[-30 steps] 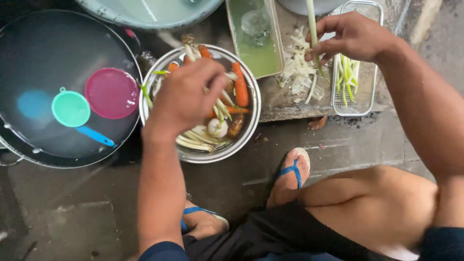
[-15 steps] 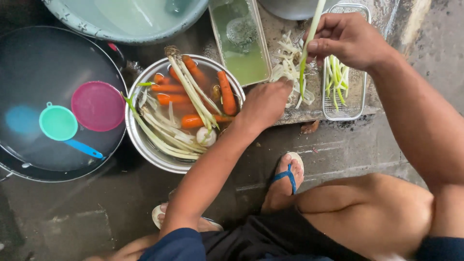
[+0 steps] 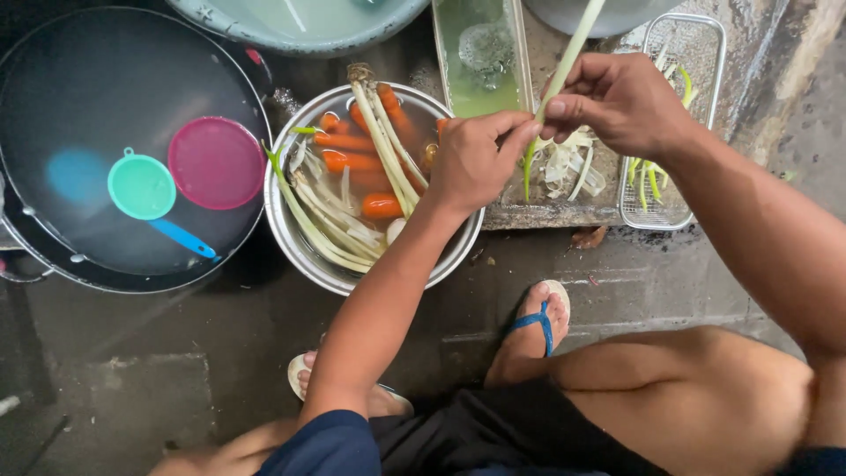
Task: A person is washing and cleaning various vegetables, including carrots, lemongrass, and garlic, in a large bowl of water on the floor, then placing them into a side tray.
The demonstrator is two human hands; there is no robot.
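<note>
Both hands pinch one long green stalk (image 3: 564,62) in the upper middle — right hand (image 3: 621,101) holds, left hand (image 3: 476,159) peels. Next, a gentle downward pull.

- Your right hand (image 3: 621,101) pinches a long pale green stalk (image 3: 564,66) that runs up past the frame's top edge.
- Your left hand (image 3: 476,159) meets that stalk lower down, fingertips touching it.
- Beneath your left wrist sits a round steel bowl (image 3: 295,251) of water holding orange carrots (image 3: 381,205) and more pale stalks.
- A wire mesh basket (image 3: 714,53) with green trimmings stands under your right hand.
- A large dark basin (image 3: 53,256) on your left floats a teal plastic scoop (image 3: 143,187) and a pink round lid (image 3: 216,163).
</note>
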